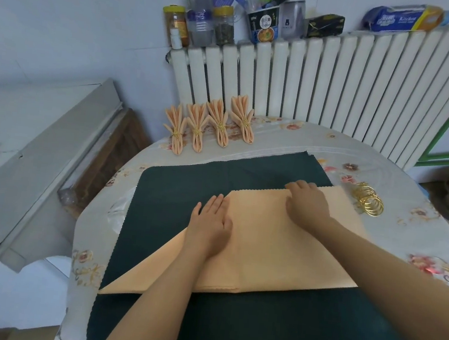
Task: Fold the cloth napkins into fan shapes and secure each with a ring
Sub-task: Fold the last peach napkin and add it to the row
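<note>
Left hand (213,221) flat, pinning the peach cloth napkin (279,244); right hand (307,203) curled over its far edge. Advice: keep pleats even, crease firmly.

Plenty of bare dark green mat (190,171) to reach across, left of and beyond the peach napkin (279,244). Gold rings (368,202) crowd just right of the napkin, and four finished fans (208,126) stand beyond it.
</note>
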The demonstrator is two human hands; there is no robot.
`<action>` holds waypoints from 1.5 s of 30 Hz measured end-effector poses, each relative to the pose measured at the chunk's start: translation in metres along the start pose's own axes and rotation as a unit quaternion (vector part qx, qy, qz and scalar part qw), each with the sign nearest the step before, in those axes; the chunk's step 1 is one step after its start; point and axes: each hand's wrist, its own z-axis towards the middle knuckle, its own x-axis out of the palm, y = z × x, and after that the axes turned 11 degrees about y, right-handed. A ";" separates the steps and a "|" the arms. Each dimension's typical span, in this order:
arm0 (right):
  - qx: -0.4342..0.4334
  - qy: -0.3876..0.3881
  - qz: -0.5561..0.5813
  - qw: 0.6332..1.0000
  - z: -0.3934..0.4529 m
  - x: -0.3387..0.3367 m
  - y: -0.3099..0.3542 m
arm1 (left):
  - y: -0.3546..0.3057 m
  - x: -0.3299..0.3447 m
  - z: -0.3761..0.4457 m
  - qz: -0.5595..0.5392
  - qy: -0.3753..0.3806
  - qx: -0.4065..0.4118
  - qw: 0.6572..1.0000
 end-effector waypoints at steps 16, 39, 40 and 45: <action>0.027 0.112 -0.189 0.975 0.033 -0.042 -0.030 | 0.003 0.000 0.004 0.011 -0.010 -0.001 1.000; -0.065 -0.047 0.129 0.988 -0.123 0.028 0.060 | -0.035 0.001 -0.042 -0.089 -0.039 -0.013 0.995; -0.073 -0.055 0.143 0.986 -0.127 0.029 0.062 | -0.036 0.002 -0.043 -0.079 -0.035 -0.017 0.996; -0.120 -0.072 0.192 0.971 -0.149 0.043 0.060 | -0.037 0.006 -0.048 -0.057 -0.034 -0.022 0.998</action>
